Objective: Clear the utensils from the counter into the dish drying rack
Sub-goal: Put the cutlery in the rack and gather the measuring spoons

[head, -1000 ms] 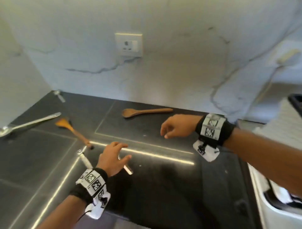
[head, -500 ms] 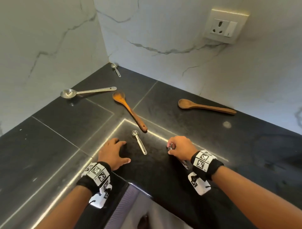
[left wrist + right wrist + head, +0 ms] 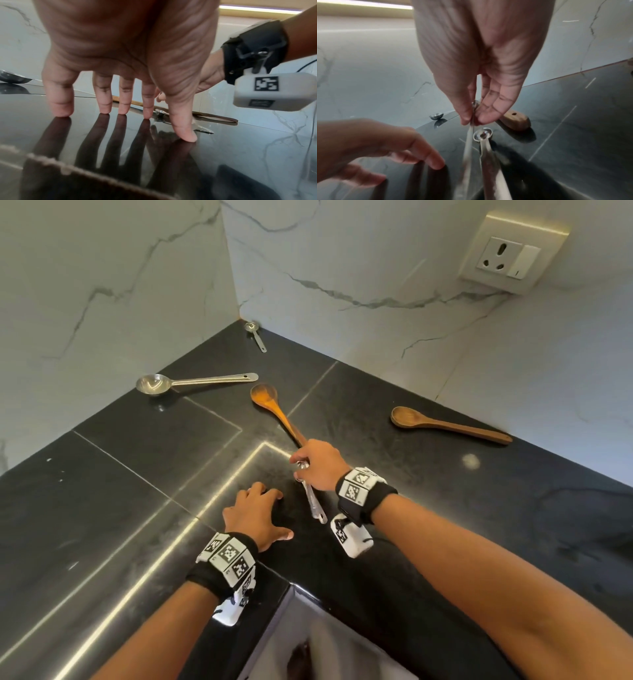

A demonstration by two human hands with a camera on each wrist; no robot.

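Note:
My right hand pinches the thin handle of a small steel measuring spoon between thumb and fingers. Just under those fingertips is a second small measuring spoon, bowl up; I cannot tell if it is held. Both handles point back toward me. My left hand rests beside them with straight fingertips on the black counter, holding nothing. An orange wooden spoon runs under my right hand. A dark wooden spoon, a large steel spoon and a tiny corner spoon lie further back.
Marble walls meet in a corner behind the utensils. A wall socket sits at the upper right. The counter's front edge drops off just below my left wrist. No drying rack shows in these views.
My right hand, still carrying the first small spoon, has moved forward and left onto the second small spoon near the orange spoon's handle. My left hand has stayed on the counter.

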